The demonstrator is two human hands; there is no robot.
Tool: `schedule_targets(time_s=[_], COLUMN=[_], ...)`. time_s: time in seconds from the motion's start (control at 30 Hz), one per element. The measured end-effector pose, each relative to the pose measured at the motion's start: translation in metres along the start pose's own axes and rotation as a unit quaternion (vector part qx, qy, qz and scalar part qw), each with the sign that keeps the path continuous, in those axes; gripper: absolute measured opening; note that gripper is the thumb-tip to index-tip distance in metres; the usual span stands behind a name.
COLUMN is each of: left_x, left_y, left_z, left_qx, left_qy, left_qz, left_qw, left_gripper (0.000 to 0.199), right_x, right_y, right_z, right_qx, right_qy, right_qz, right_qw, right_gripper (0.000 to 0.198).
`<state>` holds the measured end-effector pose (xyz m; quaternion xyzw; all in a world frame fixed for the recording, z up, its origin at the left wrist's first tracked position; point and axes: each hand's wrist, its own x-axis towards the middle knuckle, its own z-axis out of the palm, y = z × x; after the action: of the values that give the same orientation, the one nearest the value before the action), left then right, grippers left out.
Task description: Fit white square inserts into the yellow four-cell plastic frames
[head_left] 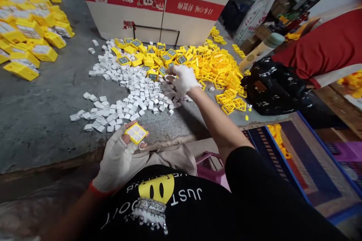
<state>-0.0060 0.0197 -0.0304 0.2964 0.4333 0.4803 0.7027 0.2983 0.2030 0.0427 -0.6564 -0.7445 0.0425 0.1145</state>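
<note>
My left hand (120, 154), in a white fingerless glove, is closed on a small yellow window frame (137, 133) with white panes in it, held just over the table's near edge. My right hand (182, 79), gloved too, reaches over the pile with its fingers bent down and a little apart. Its fingertips are beside yellow blocks with grey patterned faces (162, 70); whether they touch one is hard to see. Loose white pieces (141, 96) spread over the table in front of it. To its right lies a heap of bare yellow frames (217, 64).
A large carton (132, 7) stands behind the pile, with a black wire stand (157, 28) before it. Stacked yellow pieces with white panes (31, 26) fill the left side. At right are a black patterned bag (271, 86), a bottle (263, 49) and a blue crate (311, 158).
</note>
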Motion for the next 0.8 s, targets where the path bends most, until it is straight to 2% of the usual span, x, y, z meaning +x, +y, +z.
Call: schedule_targets(time_s=[0.1,0.17,0.27,0.33,0.4,0.47,0.5,0.6,0.63,0.67,0.73,0.8], left_x=[0.002,0.003,0.005,0.005,0.004,0.001,0.000,-0.005,-0.006,-0.006,-0.007,-0.009], left_y=[0.001,0.000,-0.001,0.000,0.003,0.007,0.010,0.017,0.018,0.017,0.014,0.009], left_z=[-0.001,-0.002,-0.002,0.000,0.003,0.009,0.012,0.025,0.030,0.034,0.043,0.049], left_qx=[-0.013,0.001,0.004,0.003,-0.006,-0.029,-0.046,-0.096,-0.109,-0.118,-0.118,-0.111], left_qy=[0.029,0.022,0.022,0.030,0.039,0.042,0.044,0.050,0.053,0.054,0.048,0.035], left_qz=[-0.010,-0.008,-0.009,-0.009,-0.005,-0.004,-0.008,-0.042,-0.051,-0.059,-0.077,-0.095], left_qw=[0.999,1.000,1.000,1.000,0.999,0.999,0.998,0.993,0.991,0.990,0.989,0.989], left_gripper=[0.046,0.048,0.056,0.064,0.069,0.067,0.062,0.041,0.035,0.030,0.027,0.028], right_x=[0.069,0.096,0.111,0.106,0.084,0.041,0.013,-0.083,-0.112,-0.138,-0.176,-0.197], right_y=[0.000,-0.008,-0.015,-0.009,0.003,0.017,0.022,0.030,0.029,0.028,0.023,0.018], right_z=[0.003,0.010,0.015,0.008,0.000,-0.003,0.001,0.023,0.031,0.039,0.049,0.051], right_qx=[-0.103,-0.130,-0.115,-0.047,0.036,0.154,0.223,0.398,0.406,0.386,0.278,0.137], right_qy=[-0.077,-0.091,-0.092,-0.071,-0.030,-0.010,-0.021,-0.090,-0.102,-0.103,-0.091,-0.084], right_qz=[0.049,0.050,0.067,0.081,0.078,0.042,0.015,-0.039,-0.036,-0.023,0.013,0.031], right_qw=[0.990,0.986,0.987,0.993,0.996,0.987,0.975,0.912,0.908,0.917,0.956,0.986], right_gripper=[0.054,0.057,0.059,0.061,0.063,0.064,0.067,0.077,0.079,0.078,0.073,0.065])
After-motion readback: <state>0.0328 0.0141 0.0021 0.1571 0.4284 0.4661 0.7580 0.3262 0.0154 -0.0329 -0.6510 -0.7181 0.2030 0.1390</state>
